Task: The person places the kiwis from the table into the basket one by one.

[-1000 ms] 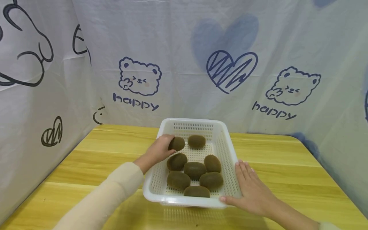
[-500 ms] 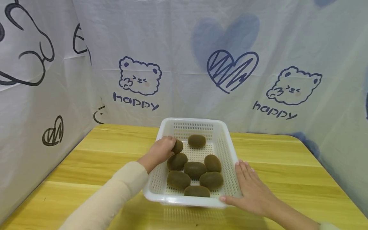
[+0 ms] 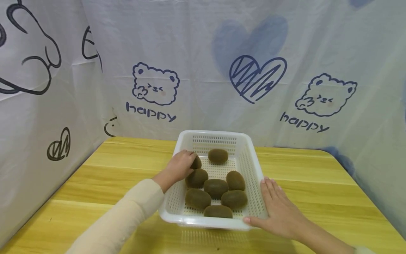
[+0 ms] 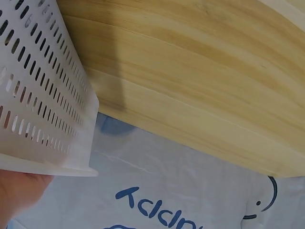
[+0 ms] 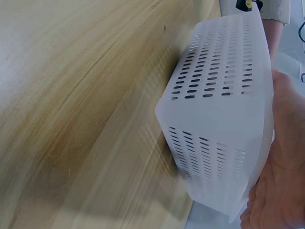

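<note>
The landmark here is the white slotted basket [image 3: 253, 165], which stands on the yellow wooden table [image 3: 95, 173] in front of a white cloth backdrop [image 3: 203, 53] printed with bears, hearts and the word "happy". To the left of the basket a cream sleeve [image 3: 127, 211] runs up from the near edge, and the left hand [image 3: 178, 166] reaches over the basket's left rim into its far left corner. There the fingers are curled over a kiwi [image 3: 196, 163], which they mostly cover; the thumb's place cannot be told. In the left wrist view only a bit of that hand [image 4: 19, 195] shows under the basket's rim [image 4: 43, 86]. Inside the basket, seven more kiwis lie loose: one [image 3: 217, 156] near the far wall, just right of the held one, and six in a cluster nearer the front, among them the middle one [image 3: 215, 188] and the front one [image 3: 217, 211] beside the near wall. At the basket's right side the right hand [image 3: 279, 211] lies flat against the outer wall, fingers straight and close together pointing away from the person, thumb stretched along the near right corner. The right wrist view shows the palm [image 5: 279, 181] touching the basket's wall [image 5: 219, 119].
</note>
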Demonstrator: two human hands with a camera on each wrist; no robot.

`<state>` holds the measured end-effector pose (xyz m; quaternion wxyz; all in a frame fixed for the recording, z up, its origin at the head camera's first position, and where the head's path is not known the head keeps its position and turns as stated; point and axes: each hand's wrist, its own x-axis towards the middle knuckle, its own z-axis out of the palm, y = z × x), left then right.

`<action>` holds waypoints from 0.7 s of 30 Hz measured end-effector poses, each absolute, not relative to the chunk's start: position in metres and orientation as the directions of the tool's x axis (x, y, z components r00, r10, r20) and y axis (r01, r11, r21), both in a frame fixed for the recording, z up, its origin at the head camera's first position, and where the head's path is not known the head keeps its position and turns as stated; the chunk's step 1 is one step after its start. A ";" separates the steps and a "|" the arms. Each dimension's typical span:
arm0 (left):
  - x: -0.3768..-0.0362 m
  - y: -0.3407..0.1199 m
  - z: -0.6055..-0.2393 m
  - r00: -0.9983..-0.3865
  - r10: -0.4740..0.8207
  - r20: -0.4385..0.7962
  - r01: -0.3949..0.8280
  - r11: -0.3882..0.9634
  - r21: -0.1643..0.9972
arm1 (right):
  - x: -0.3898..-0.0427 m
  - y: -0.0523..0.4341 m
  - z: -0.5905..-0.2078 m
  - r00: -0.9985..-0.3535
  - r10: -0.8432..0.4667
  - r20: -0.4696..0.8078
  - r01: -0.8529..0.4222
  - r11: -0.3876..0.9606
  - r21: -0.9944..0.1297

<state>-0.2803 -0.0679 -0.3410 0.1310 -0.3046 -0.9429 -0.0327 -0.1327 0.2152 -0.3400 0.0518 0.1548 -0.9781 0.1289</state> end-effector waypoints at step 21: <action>-0.240 -0.100 -0.342 -0.753 0.417 0.510 0.620 0.710 0.335 | -0.135 0.216 -0.339 -0.945 -0.300 0.129 -0.324 0.912 -0.253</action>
